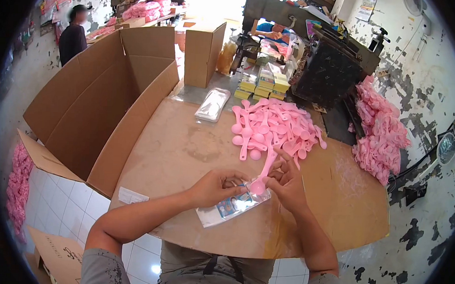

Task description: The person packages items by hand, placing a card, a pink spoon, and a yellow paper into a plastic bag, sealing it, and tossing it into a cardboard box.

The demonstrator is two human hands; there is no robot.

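- A pink plastic spoon [263, 175] is going bowl-first into the mouth of a clear plastic bag [231, 205] with a printed card inside; the bag is lying on the wooden table [347, 198] at lower centre of the frame, just in front of the person.
- The right hand [286, 182] is pinching the spoon by its handle, fingers closed on it, and steering the bowl down into the bag's opening.
- The left hand [216, 186] is gripping the bag's open edge, fingers closed on the plastic, keeping the mouth spread.
- Judging by this, the bagging step is midway: the bowl is at the opening while the handle is sticking out toward the upper right.
- The next move seems to call for sliding the spoon fully in while the left hand is keeping the mouth open.
- Above the hands, at centre frame, a heap of loose pink spoons [274, 126] is lying on the table.
- Left of that heap, a stack of empty clear bags [213, 105] is lying flat.
- A large open cardboard box [102, 101] is standing along the table's left edge.
- At right, filled pink packs [382, 133] are piling up beside a dark machine [332, 70].
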